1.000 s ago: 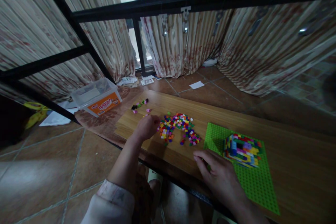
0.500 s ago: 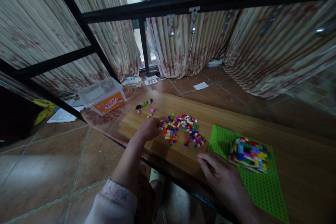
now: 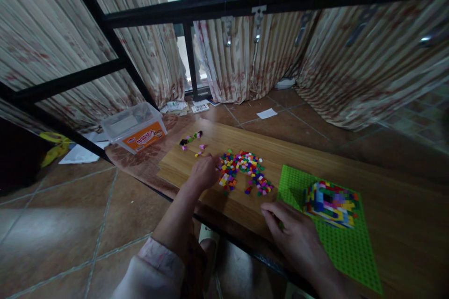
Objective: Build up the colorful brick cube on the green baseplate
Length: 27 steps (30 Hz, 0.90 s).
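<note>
Lying in a loose arch at the centre of the frame, the heap of small multicoloured bricks (image 3: 242, 162) rests on the wooden table (image 3: 291, 149). At the left edge of this heap is the left hand (image 3: 205, 172), knuckles up, its fingers curled and touching or very close to the outermost bricks; whether a brick is gripped cannot be told, as the fingertips are hidden.

Lower right of centre is the right hand (image 3: 294, 229), thumb and forefinger drawn nearly together; what lies between them, if anything, cannot be established. This hand is above the near left edge of a green studded baseplate (image 3: 345, 252), which occupies the lower right of the frame. On the baseplate, just beyond the right hand, stands a walled brick structure (image 3: 320, 199) in mixed colours, partly blurred on top.

Left of centre, beyond the left hand, a short row of black, green and pink pieces (image 3: 191, 138) lies on the table, with a few loose pink and yellow bricks (image 3: 202, 146) just beside it. Further left stands a clear plastic tub (image 3: 121, 126) bearing an orange label (image 3: 145, 138), set on brown patterned cloth (image 3: 140, 168). Across the upper frame run dark metal bars (image 3: 210, 9) before striped curtains (image 3: 228, 70). Tiled floor (image 3: 70, 224) fills the lower left.
</note>
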Each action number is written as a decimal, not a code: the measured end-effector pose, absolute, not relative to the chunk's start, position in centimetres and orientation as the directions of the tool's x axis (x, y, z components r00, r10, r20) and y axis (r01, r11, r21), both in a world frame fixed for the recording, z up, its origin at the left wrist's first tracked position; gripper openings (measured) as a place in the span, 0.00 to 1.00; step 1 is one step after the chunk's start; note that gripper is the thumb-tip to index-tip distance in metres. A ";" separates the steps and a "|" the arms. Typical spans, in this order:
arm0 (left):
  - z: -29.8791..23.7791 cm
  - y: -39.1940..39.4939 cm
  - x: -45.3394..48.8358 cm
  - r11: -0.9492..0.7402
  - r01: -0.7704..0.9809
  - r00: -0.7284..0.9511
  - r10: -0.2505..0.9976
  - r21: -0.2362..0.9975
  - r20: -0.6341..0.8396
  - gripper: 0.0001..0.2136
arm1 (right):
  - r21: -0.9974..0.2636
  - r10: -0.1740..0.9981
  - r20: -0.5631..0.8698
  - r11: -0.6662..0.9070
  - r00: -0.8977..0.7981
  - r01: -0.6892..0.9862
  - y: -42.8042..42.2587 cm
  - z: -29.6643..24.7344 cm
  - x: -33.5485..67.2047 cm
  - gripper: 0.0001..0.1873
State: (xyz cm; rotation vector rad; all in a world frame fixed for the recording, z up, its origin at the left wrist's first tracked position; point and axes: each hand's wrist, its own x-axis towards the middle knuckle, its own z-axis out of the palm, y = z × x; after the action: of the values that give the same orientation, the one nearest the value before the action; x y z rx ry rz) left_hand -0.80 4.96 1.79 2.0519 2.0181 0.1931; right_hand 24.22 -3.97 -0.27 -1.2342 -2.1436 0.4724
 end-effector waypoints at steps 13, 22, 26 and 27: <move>1.6 5.6 -0.6 -0.052 0.957 0.078 0.994 0.284 -0.079 0.07 | -0.573 0.884 0.308 0.467 -0.351 0.673 -3.8 1.0 23.7 0.09; 1.1 5.4 -0.6 -0.111 0.926 0.144 0.987 0.360 -0.065 0.05 | -0.561 0.873 0.316 0.487 -0.370 0.669 -3.9 0.9 24.1 0.09; 1.2 5.3 -0.5 -0.111 0.917 0.155 0.984 0.383 -0.085 0.05 | -0.551 0.870 0.319 0.493 -0.375 0.674 -3.9 0.7 24.2 0.09; 1.3 5.3 -0.5 -0.113 0.919 0.158 0.983 0.377 -0.091 0.04 | -0.550 0.870 0.317 0.492 -0.377 0.675 -3.9 0.6 24.1 0.09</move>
State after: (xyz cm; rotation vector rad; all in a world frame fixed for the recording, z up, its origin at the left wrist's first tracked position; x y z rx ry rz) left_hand -0.51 5.25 1.32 2.0974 1.8201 0.2580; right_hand 24.13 -3.87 0.65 -1.2663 -2.1647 0.4451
